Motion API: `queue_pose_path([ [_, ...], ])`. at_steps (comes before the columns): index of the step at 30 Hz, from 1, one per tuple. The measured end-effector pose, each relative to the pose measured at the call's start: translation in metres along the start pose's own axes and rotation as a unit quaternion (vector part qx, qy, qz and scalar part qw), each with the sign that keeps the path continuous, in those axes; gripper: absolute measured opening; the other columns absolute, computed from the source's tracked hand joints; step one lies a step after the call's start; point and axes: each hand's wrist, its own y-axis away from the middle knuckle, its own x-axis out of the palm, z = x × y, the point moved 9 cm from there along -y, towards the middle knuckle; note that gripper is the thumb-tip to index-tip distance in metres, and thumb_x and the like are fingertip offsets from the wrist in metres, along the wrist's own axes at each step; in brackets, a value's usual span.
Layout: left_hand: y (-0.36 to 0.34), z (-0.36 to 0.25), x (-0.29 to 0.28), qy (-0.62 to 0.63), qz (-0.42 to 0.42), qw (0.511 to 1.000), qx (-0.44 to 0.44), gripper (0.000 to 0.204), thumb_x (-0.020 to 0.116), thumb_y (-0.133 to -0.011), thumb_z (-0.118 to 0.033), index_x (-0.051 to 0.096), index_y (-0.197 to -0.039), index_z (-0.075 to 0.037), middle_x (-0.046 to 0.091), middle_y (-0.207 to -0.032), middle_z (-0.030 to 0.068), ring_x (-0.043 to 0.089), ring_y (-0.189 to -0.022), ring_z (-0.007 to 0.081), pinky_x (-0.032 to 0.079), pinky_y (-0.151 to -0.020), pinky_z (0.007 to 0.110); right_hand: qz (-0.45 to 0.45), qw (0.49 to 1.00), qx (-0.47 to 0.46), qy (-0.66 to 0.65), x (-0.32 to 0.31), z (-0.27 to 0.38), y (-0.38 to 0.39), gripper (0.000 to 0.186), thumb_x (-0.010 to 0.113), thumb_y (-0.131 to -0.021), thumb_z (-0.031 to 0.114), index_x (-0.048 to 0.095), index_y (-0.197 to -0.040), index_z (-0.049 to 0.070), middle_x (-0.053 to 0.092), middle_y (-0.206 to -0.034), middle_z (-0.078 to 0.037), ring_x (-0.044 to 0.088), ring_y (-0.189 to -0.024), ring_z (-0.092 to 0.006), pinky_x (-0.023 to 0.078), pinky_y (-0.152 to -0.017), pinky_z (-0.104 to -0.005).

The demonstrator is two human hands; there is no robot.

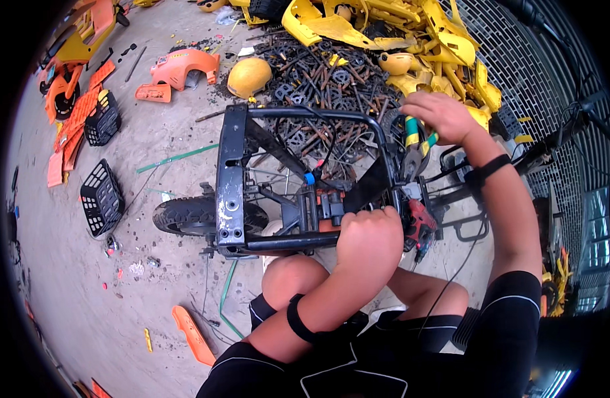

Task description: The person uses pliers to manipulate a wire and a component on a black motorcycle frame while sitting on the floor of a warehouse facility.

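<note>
My right hand (444,119) is closed on the pliers (412,159) with green and yellow handles, whose jaws are at a silver fitting on the right of the black metal frame (230,172). My left hand (370,245) is curled round the frame's near tube, its fingertips mostly hidden. Just right of it is a red and black tool or part (421,222), too unclear to name. Inside the frame are dark components with some orange, a blue-capped cable (309,178) and black plates. A tyred wheel (182,215) sticks out to the left.
Beyond the frame lie heaps of rusty metal parts (338,79) and yellow plastic panels (451,40). Black baskets (100,199), orange panels (72,132) and a yellow rounded shell (249,76) are on the concrete floor. A brick wall (517,79) and black bars stand at the right.
</note>
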Motion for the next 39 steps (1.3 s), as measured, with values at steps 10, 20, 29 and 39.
queue_pose_path([
  [10, -0.001, 0.003, -0.003, 0.012, 0.011, 1.0, 0.013, 0.017, 0.07, -0.072, -0.017, 0.056, -0.074, -0.009, 0.061, -0.063, 0.0051, 0.063, -0.055, 0.0229, 0.048, -0.053, 0.038, -0.036, 0.991, 0.131, 0.019, -0.014, 0.022, 0.041, 0.069, 0.077, -0.069, 0.008, 0.057, -0.135, 0.01, 0.065, -0.125, -0.011, 0.06, -0.121, -0.0313, 0.043, -0.101, -0.0435],
  [20, 0.002, -0.001, -0.001, 0.052, 0.031, 0.998, 0.029, 0.018, 0.072, -0.077, -0.019, 0.06, -0.079, -0.005, 0.066, -0.068, 0.0084, 0.069, -0.062, 0.0264, 0.054, -0.058, 0.039, -0.002, 0.848, 0.521, -0.097, -0.004, 0.179, 0.13, 0.071, 0.073, -0.074, 0.009, 0.047, -0.138, -0.009, 0.064, -0.111, -0.025, 0.061, -0.103, -0.0444, 0.047, -0.09, -0.051],
  [29, 0.0, 0.003, -0.001, 0.042, 0.02, 0.999, 0.004, 0.018, 0.072, -0.076, -0.019, 0.062, -0.079, -0.004, 0.067, -0.067, 0.0092, 0.069, -0.06, 0.026, 0.053, -0.058, 0.04, -0.004, 0.98, 0.188, 0.063, -0.012, 0.045, 0.074, 0.067, 0.071, -0.069, 0.003, 0.057, -0.134, 0.006, 0.064, -0.123, -0.015, 0.062, -0.118, -0.0325, 0.045, -0.104, -0.0446],
  [39, -0.005, 0.006, 0.006, 0.02, 0.066, 0.997, -0.02, 0.009, 0.068, -0.079, -0.016, 0.062, -0.078, -0.01, 0.068, -0.069, 0.0045, 0.069, -0.064, 0.0215, 0.051, -0.06, 0.037, -0.021, 0.996, -0.024, 0.082, -0.004, 0.005, -0.034, 0.047, 0.056, -0.092, 0.007, 0.057, -0.137, 0.018, 0.06, -0.143, -0.009, 0.055, -0.136, -0.0275, 0.043, -0.11, -0.0456],
])
